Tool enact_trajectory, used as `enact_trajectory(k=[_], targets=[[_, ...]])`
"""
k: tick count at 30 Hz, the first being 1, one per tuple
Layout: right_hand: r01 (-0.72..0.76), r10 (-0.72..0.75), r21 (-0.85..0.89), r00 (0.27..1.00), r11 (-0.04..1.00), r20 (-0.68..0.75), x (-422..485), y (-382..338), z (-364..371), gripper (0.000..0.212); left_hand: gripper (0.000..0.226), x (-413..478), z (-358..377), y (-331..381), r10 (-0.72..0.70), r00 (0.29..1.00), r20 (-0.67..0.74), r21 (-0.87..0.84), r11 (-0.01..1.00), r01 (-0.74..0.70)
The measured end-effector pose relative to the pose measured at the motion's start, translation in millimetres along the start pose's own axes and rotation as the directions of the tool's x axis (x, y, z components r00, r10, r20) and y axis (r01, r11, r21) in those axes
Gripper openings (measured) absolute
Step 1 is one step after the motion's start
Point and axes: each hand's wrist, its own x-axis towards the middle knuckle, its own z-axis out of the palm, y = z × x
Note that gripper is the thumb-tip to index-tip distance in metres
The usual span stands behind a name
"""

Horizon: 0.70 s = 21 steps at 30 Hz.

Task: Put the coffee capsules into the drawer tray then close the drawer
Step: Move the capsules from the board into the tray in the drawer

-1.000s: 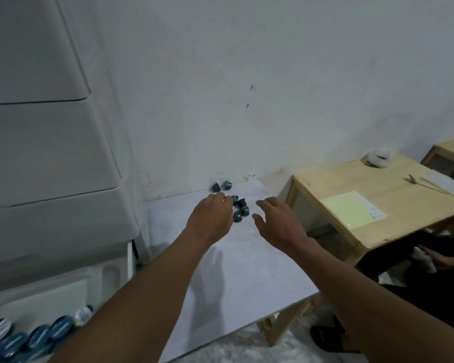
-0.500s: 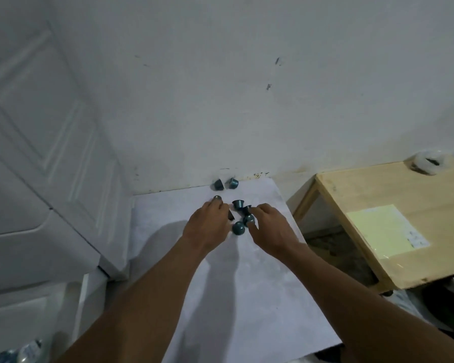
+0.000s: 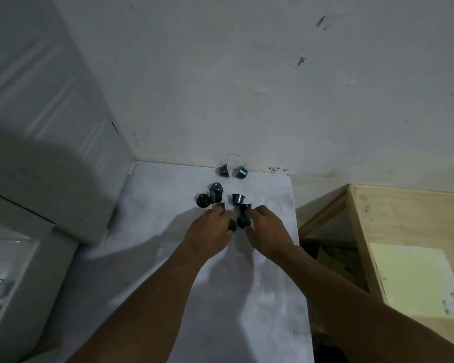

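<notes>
The drawer (image 3: 24, 284) is way down on your left, so your left hand (image 3: 210, 229) is the nearer one. It's pinching the left capsule (image 3: 232, 225), and your right hand (image 3: 269, 231) is curled round the right capsule (image 3: 243, 220). The loose capsules (image 3: 215, 195) sit on the surface (image 3: 168, 258) just past your fingertips, toward the wall.

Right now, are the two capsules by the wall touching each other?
Apart. The head view shows a strip of bare tabletop between the left capsule and the right capsule.
</notes>
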Motion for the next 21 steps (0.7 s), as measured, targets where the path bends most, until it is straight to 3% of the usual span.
enact_trajectory(k=[10,21], targets=[[0.097,-0.1,0.081,0.995,0.992,0.026,10,15,12,0.028,0.038,17,24,12,-0.067,0.997,0.032,0.031,0.997,0.066],[0.087,-0.09,0.081,0.995,0.993,0.037,11,22,23,0.019,0.018,12,37,12,-0.078,0.996,0.042,0.063,0.995,0.075]])
